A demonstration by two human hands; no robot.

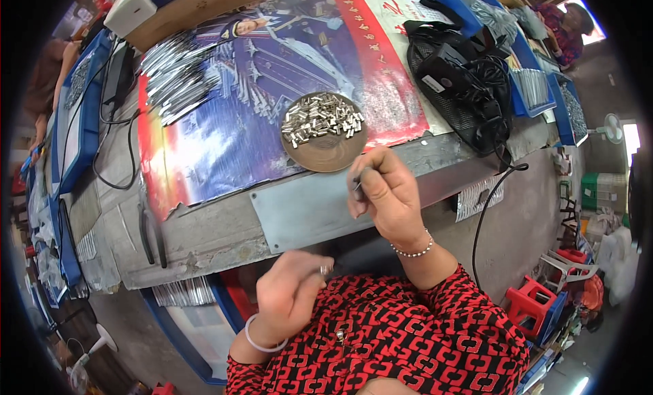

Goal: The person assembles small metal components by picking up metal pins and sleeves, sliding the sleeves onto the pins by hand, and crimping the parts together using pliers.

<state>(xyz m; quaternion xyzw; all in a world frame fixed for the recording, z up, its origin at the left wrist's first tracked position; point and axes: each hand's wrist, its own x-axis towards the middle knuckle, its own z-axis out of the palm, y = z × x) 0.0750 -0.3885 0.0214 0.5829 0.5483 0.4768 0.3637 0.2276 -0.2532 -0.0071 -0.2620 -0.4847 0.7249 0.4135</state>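
My left hand (289,292) is raised before my body near the table's front edge, slightly smeared by motion. Its thumb and fingers are closed on a small shiny metal piece (326,268). Above the table edge, my right hand (391,196) is closed in a pinch. A thin dark bit (358,185) shows at its fingertips, too small to name. Just beyond that hand sits a round brown dish (326,161) on the table. Many short silvery metal tubes (320,116) lie heaped in it.
A pile of thin silvery strips (178,75) lies at the far left of the poster-covered table (224,167). Pliers (151,232) rest near the left front edge. A black mesh bag (462,82) occupies the right side. A metal plate (306,215) covers the front edge.
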